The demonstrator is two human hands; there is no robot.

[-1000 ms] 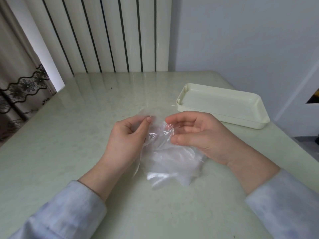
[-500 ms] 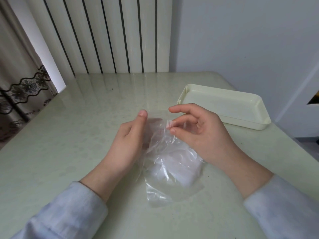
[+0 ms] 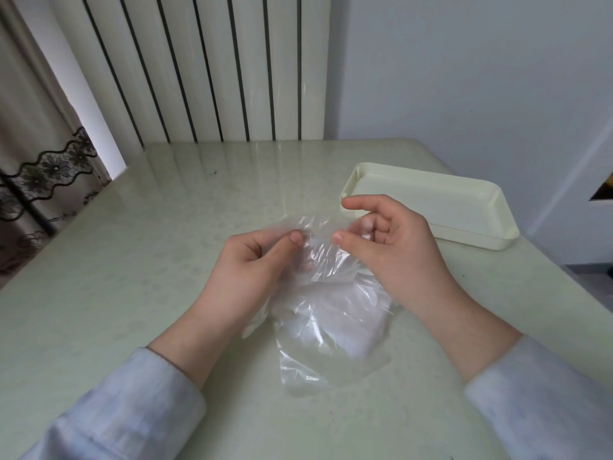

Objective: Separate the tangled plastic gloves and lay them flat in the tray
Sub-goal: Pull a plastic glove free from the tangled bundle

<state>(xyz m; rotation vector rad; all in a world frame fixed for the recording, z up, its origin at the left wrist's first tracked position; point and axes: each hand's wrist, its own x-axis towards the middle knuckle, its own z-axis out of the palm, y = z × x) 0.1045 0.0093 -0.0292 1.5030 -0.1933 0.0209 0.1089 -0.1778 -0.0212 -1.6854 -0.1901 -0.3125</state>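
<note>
A clump of clear plastic gloves (image 3: 331, 320) hangs between my hands above the pale green table, its lower edge trailing on the tabletop. My left hand (image 3: 252, 267) pinches the top of the plastic between thumb and fingers. My right hand (image 3: 388, 247) pinches the same top edge a little to the right, thumb pressed on the film, index finger raised. A thin sheet is stretched between the two pinches. The cream tray (image 3: 477, 234) stands behind my right hand, with nothing visible in it. How many gloves are in the clump I cannot tell.
The table (image 3: 132, 260) ends at a white ribbed radiator (image 3: 205, 68) and a grey wall at the back. A curtain with black lace trim (image 3: 43, 167) hangs at the left. The table's right edge drops off just past the tray.
Both hands have risen and moved slightly away from me with the plastic. The top edge is now spread into a sheet between the two pinches, and the clump hangs longer.
</note>
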